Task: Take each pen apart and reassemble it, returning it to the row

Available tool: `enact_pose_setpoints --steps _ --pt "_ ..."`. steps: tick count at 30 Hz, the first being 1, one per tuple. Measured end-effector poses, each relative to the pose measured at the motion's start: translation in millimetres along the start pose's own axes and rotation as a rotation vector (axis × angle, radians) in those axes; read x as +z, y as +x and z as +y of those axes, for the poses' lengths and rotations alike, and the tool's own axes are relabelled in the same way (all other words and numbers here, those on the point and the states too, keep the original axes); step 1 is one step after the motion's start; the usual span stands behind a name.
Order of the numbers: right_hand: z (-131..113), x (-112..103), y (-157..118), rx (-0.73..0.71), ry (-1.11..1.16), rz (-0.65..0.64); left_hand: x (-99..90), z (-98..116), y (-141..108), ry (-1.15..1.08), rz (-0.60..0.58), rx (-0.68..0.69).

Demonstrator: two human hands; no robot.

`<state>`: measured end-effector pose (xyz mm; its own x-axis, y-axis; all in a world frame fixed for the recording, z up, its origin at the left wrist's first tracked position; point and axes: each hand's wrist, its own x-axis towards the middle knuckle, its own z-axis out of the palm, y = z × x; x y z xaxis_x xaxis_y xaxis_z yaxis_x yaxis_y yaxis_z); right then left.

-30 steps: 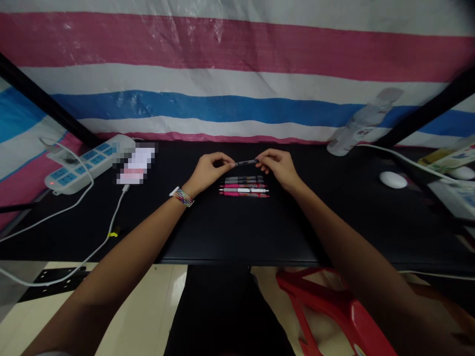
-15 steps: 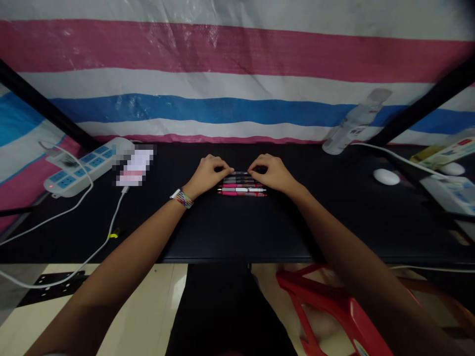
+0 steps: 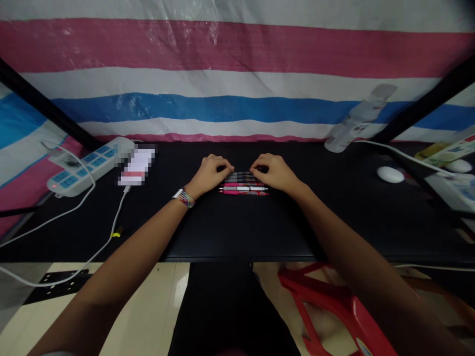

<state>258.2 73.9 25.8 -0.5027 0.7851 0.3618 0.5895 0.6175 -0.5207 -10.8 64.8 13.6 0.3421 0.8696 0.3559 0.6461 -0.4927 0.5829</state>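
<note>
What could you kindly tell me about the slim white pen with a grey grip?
The slim white pen with a grey grip looks like plastic. Its grip is at the left; dark marks on its white barrel are too small to read. It lies flat, left to right, on the black tabletop, between two pink-gripped pens. Neither the left hand nor the right hand appears to hold it.

Cannot read the pixelated phone screen (image 3: pixel 137 165) or the bottle label (image 3: pixel 359 128); cannot see the dark pens' (image 3: pixel 240 176) ends behind the right grip (image 3: pixel 254 171); lose the red stool (image 3: pixel 322 292) past the bottom edge.
</note>
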Motion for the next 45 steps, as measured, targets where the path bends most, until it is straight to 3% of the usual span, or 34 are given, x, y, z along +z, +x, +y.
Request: enact_pose_setpoints --steps 7,13,18,23,28,35,45 --pt "-1 0 0 0.000 -0.017 0.003 -1.6 3 -1 0.025 -0.019 -0.016" --pt "1 2 0 0.077 0.096 0.042 -1.7 4 -1 0.027 -0.017 -0.026" --pt "7 16 2 0.231 0.266 0.222 3.8 9 -4 -0.127 0.075 -0.025" --pt "4 31 0 0.404 0.633 0.366 14.6 19 -6 -0.386 0.175 -0.156" --pt "-2 39 -13 0.459 0.809 0.455 21.9 33 -8 -0.511 0.238 -0.239" --pt "-13 52 -16 0.445 0.810 0.505 26.7 43 -13 -0.621 0.234 -0.254" --pt "-18 51 -17 0.453 0.826 0.486 27.2 45 -15 -0.665 0.267 -0.300"
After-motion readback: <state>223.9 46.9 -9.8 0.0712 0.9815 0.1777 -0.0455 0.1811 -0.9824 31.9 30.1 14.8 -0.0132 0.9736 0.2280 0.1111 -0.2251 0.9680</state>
